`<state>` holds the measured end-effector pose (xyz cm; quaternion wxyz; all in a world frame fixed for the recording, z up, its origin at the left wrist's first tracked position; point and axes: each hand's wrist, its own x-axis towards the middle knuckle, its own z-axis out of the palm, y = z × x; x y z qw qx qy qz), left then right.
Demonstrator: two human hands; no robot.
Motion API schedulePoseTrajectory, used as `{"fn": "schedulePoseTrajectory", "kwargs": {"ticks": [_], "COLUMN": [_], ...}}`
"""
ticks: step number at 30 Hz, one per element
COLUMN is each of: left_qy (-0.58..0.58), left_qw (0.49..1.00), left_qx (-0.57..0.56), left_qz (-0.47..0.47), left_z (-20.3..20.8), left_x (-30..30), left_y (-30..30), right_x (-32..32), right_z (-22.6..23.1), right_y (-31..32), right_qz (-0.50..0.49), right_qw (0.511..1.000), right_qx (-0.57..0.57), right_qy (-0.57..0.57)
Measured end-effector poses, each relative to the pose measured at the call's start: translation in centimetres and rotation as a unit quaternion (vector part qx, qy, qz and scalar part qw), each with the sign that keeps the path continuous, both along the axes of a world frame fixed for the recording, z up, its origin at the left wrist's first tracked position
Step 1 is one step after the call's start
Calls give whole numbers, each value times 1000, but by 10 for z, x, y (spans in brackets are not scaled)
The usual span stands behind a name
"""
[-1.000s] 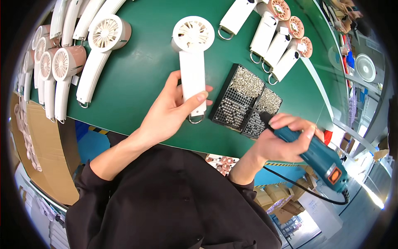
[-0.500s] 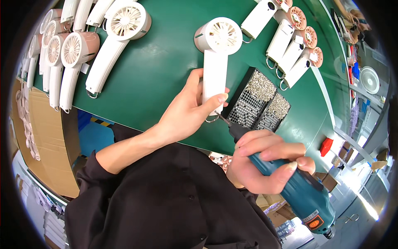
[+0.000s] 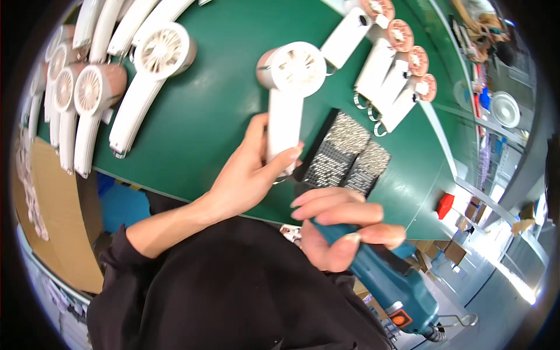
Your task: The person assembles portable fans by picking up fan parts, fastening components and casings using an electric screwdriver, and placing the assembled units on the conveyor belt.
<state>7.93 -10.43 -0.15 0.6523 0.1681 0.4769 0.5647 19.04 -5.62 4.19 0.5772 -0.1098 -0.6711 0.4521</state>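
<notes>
My left hand (image 3: pixel 236 178) is closed round the white handle of a handheld fan (image 3: pixel 284 125). The fan's round grille faces up at the far end, and a small wire loop hangs at the handle's near end. In my right hand (image 3: pixel 344 224) is a teal electric screwdriver (image 3: pixel 388 277), its dark nose pointing at the lower end of that handle. The bit is blurred, so whether it touches cannot be told. Just right of the fan lies a black perforated tray (image 3: pixel 317 149) in two sections, with many small silvery screws (image 3: pixel 350 131) on it.
Several similar fans (image 3: pixel 140 93) lie at the left of the green table (image 3: pixel 221 76). Several white handles with pinkish round heads (image 3: pixel 373 70) rest at the right. A red object (image 3: pixel 445 205) sits near the right edge. A cardboard box (image 3: pixel 58 221) stands at lower left.
The whole view has shifted, so the table things sit lower and further left. Against them, my right hand with the screwdriver has moved left and slightly away from me, nearer the fan's handle end.
</notes>
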Motion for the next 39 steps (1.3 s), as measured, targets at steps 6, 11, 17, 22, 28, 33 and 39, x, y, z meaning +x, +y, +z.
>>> {"fn": "schedulePoseTrajectory", "kwargs": {"ticks": [6,11,17,22,28,33,39], "left_qy": [4,9,13,4,6,-36,-29], "left_qw": [1000,1000,1000,1000,1000,999,1000], "left_qx": [6,6,14,18,9,-10,-11], "left_qz": [-11,-7,-8,-4,-1,-4,4], "left_z": [0,2,2,2,1,9,5], "left_x": [1,0,1,0,1,-1,-1], "left_y": [2,1,2,2,1,8,5], "right_x": [11,8,6,6,5,14,25], "right_z": [7,1,-1,-3,-5,18,31], "right_y": [2,-6,-8,-9,-14,-16,0], "right_qz": [33,12,10,6,12,19,-115], "right_qw": [999,998,998,998,996,993,991], "right_qx": [-38,-56,-53,-41,-62,-7,4], "right_qy": [-18,12,28,36,66,117,73]}}
